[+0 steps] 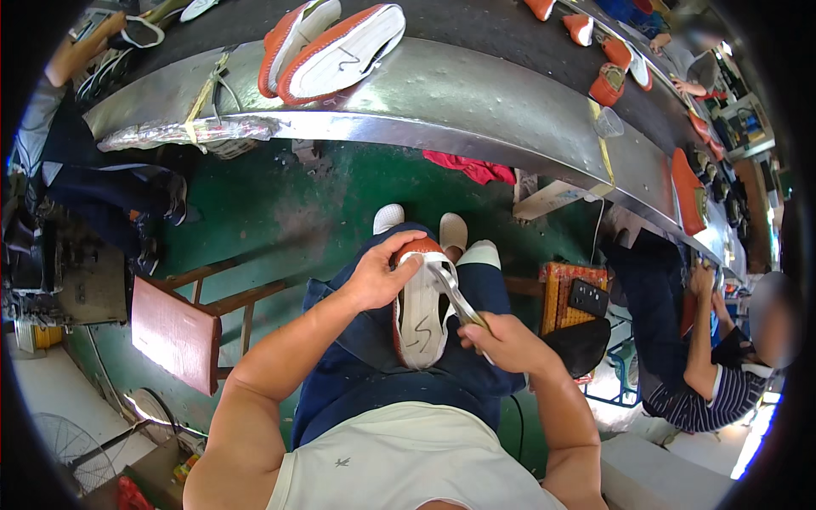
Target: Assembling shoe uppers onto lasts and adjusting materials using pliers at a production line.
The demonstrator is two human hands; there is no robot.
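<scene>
White-soled shoe (419,310) is gripped on the lap by the left hand (374,276) while the right hand (501,340) clenches a metal tool (455,293) at the sole's 3 o'clock edge, mid-trimming by my judgement, needing steady pressure next.

A shoe (421,310) lies sole-up on the person's lap, left hand (378,276) on its toe end, right hand (501,340) at its right side holding a metal tool (455,293). Ahead runs the tabletop (442,102), two shoes (331,42) on its near edge. A stool (174,331) stands left.

The right hand (501,338) is covering the tool (455,293) handle. The shoe (421,306) upper is facing away, out of sight. At right, a co-worker's face is showing blurred. The frame's dark rim is cutting off the conveyor (459,93) ends.
</scene>
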